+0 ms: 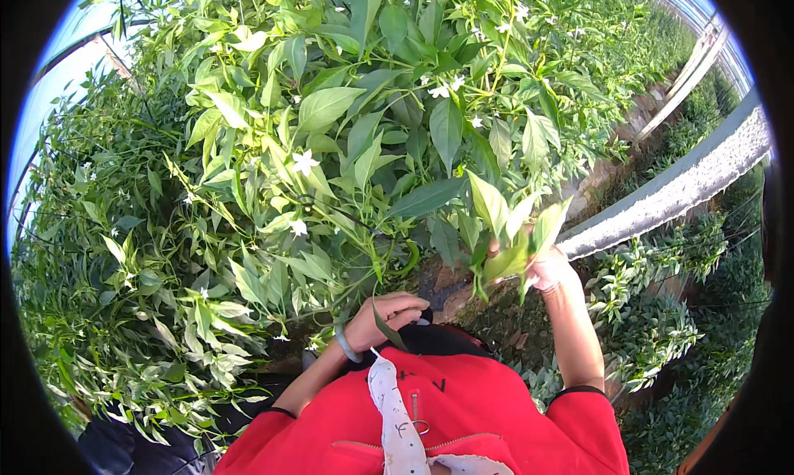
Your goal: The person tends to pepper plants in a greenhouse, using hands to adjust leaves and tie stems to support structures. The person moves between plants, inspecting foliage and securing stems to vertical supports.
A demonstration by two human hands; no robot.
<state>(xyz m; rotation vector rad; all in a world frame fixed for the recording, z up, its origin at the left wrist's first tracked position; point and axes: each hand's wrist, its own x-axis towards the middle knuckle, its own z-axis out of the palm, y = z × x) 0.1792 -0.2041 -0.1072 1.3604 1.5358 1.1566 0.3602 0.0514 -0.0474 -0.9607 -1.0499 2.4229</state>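
Observation:
My right hand point(549, 269) is raised at the right, closed around a leafy pepper shoot point(508, 258). The leaves cover most of its fingers, and I cannot tell whether the shoot is detached. Low in front of my body, my left hand point(386, 315) has its fingers together and bent, with a bracelet point(346, 343) on the wrist. A narrow leaf point(386, 329) crosses in front of that hand; whether it grips anything is hidden. Just above hangs a curved green pepper point(406, 261) among the stems. Tall pepper plants point(329, 109) with white flowers point(304, 162) fill the space ahead.
A thick, pale, rough-surfaced beam or pipe point(670, 186) slants across the right side, close to my right hand. Bare soil point(456, 289) shows between the plants and my body. More plant rows point(651, 314) stand at the right. Dark thin lines point(347, 217) run through the foliage.

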